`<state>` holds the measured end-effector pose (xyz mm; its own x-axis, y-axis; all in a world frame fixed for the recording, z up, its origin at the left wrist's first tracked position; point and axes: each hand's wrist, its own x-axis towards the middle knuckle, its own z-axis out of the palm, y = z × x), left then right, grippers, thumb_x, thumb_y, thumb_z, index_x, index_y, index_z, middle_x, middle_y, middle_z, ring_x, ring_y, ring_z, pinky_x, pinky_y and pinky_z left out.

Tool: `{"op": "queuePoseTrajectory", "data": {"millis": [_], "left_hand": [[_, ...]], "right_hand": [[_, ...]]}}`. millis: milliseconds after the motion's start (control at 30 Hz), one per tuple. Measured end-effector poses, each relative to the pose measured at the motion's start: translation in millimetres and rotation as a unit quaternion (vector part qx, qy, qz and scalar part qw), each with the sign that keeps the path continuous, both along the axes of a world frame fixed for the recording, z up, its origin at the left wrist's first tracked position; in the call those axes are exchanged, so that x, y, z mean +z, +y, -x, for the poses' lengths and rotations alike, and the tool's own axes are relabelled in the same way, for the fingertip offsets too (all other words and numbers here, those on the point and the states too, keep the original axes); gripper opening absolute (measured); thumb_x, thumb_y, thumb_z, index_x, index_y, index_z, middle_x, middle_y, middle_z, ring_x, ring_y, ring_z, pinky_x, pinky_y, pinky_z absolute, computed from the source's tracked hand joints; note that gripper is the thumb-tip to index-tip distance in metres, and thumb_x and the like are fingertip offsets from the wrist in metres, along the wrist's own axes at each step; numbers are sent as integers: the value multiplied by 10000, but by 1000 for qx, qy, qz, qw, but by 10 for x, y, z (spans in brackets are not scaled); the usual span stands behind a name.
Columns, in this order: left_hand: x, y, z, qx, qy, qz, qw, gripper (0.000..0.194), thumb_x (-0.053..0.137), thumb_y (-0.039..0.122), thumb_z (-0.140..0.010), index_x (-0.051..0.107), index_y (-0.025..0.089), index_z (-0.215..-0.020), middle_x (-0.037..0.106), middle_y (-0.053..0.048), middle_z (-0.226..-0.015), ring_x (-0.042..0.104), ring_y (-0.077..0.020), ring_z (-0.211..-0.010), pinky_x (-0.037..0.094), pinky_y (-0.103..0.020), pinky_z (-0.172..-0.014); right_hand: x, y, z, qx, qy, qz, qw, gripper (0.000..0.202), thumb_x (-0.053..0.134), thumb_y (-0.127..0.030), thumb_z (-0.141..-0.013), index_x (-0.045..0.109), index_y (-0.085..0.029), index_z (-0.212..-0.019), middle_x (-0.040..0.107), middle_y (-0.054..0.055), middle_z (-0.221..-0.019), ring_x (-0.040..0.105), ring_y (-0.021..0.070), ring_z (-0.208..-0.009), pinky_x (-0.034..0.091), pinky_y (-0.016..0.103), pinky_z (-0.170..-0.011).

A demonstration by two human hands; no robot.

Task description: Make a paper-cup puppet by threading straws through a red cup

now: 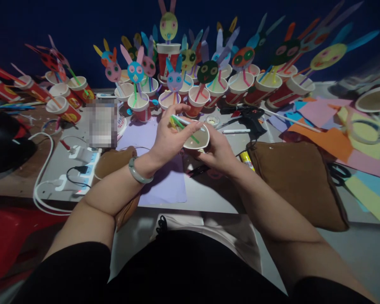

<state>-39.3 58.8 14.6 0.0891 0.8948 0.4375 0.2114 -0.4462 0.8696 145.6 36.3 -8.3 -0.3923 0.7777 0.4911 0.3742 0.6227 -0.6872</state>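
Observation:
My right hand [220, 150] grips a paper cup [205, 136] from its right side, tilted so that its pale inside and squeezed rim face me. My left hand [172, 137], with a bracelet [139, 172] on the wrist, is closed over the cup's left side. A green straw [193, 137] runs from its fingers down into the cup. A slim white pen-like stick [181, 120] also lies in this hand, partly hidden by the thumb. Below the hands are a purple paper sheet [164, 185] and a yellow glue stick [247, 160].
Red paper cups [141, 110] with paper rabbit heads on straws crowd the back of the table. A glue gun [251, 118], brown cushion [294, 177], black scissors [338, 172] and coloured paper [323, 137] lie right. A power strip [88, 169] with cables is left.

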Motion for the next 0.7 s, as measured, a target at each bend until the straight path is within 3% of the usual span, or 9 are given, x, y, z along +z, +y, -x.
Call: {"op": "queuePoseTrajectory", "data": {"millis": [233,433,700], "left_hand": [[-27,2,-35,9,22,27,999,478,864,474,-810,639,248,-1166,701,-80,-1195,664,-272,-1224,526,-496,-1113],[19,-8,-38,9,39,50,998,389,833,412,-841,650,213,-1121,709,-96,-1186,674,-257,-1180,521,-473,-1106],[67,-20,-61,-14,14,94,995,315,774,348,-863,653,201,-1113,737,-79,-1103,690,-252,-1155,542,-443,-1085]], "right_hand": [[-28,-20,18,-1,-19,-22,1000,672,766,-567,-860,569,-242,-1414,684,152,-1357,677,343,-1193,575,498,-984],[-38,-12,28,11,-10,-4,1000,635,766,-545,-859,580,-236,-1382,698,138,-1273,686,322,-1094,583,477,-935],[18,5,-4,13,20,4,1000,619,758,-499,-878,596,-235,-1413,680,134,-1383,661,333,-1244,536,482,-1059]]}}
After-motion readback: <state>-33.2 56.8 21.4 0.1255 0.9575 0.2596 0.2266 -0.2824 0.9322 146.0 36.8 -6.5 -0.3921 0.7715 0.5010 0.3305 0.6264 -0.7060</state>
